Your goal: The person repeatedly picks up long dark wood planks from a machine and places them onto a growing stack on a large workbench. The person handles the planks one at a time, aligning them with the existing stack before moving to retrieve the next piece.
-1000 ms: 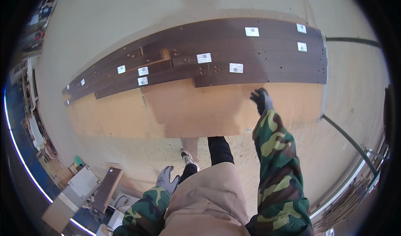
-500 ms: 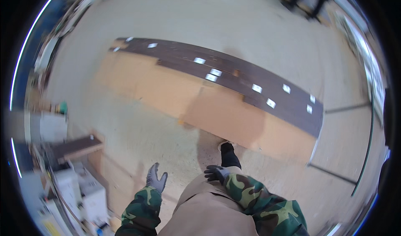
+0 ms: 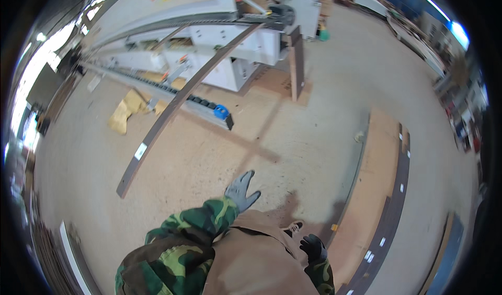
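Our left hand (image 3: 242, 191) hangs empty, grip apart — our right hand's (image 3: 314, 249) we cannot tell — as the long dark strip (image 3: 180, 97) juts beyond the machine's (image 3: 230, 74) near edge, likely stiff, unwieldy, best held by both sides.

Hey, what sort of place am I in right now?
Probably a woodworking or furniture workshop: there's a large white machine, a long dark board sticking out from it, and more labelled boards lying off to your right.
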`<state>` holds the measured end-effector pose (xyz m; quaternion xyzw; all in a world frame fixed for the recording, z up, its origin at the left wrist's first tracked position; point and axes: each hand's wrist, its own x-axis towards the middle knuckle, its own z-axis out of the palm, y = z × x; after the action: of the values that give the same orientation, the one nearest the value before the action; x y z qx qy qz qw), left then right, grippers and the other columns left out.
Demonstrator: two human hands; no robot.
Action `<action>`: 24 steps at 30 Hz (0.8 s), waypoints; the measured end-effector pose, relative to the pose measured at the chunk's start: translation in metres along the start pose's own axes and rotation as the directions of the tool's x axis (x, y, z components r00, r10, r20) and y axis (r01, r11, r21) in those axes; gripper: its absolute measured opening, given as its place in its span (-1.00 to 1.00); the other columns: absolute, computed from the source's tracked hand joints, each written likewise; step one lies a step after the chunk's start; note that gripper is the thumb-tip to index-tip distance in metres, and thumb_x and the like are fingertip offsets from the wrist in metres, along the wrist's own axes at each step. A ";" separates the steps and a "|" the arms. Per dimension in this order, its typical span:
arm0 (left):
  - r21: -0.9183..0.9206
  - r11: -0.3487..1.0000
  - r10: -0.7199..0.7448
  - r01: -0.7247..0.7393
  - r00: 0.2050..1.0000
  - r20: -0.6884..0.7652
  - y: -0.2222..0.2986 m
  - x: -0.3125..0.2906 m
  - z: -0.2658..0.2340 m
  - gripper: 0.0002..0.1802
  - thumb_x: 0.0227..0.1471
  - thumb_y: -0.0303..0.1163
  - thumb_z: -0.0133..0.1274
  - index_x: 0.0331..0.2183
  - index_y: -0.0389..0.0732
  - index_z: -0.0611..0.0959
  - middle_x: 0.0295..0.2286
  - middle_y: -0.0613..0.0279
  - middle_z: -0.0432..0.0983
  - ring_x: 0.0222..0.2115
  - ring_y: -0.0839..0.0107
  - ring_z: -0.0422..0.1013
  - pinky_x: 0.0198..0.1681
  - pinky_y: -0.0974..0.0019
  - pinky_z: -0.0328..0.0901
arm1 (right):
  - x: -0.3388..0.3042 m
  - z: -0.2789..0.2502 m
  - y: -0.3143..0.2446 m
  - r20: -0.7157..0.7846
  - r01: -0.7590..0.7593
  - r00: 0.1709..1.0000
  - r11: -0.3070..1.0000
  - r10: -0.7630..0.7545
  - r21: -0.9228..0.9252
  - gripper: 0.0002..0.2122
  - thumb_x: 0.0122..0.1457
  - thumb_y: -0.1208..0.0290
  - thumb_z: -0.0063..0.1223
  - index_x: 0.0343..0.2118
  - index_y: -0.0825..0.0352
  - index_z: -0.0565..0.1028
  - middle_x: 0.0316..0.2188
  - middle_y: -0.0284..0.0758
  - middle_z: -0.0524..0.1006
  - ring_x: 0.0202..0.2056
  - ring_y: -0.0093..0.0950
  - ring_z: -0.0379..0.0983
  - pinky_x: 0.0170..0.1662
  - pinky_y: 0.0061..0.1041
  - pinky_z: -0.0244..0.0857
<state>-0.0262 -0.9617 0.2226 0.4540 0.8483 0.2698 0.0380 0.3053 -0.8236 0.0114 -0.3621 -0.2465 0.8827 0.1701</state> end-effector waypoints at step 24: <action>0.322 0.488 -0.703 0.811 0.584 -0.407 -0.266 0.282 -0.232 -0.57 -0.21 -0.27 0.11 -0.22 -0.18 0.48 -0.27 -0.04 0.48 -0.19 0.03 0.41 -0.14 0.11 0.30 | 0.309 0.190 -0.237 0.384 0.084 0.922 0.951 0.039 -0.297 -0.62 0.23 0.36 -0.40 0.07 0.42 0.17 -0.03 -0.03 0.31 -0.08 -0.09 0.31 -0.04 -0.18 0.27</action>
<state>-0.4627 -0.9543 0.3396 -0.0077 0.9970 0.0560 -0.0536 -0.0135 -0.5408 0.0889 -0.2004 -0.4140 0.8852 0.0700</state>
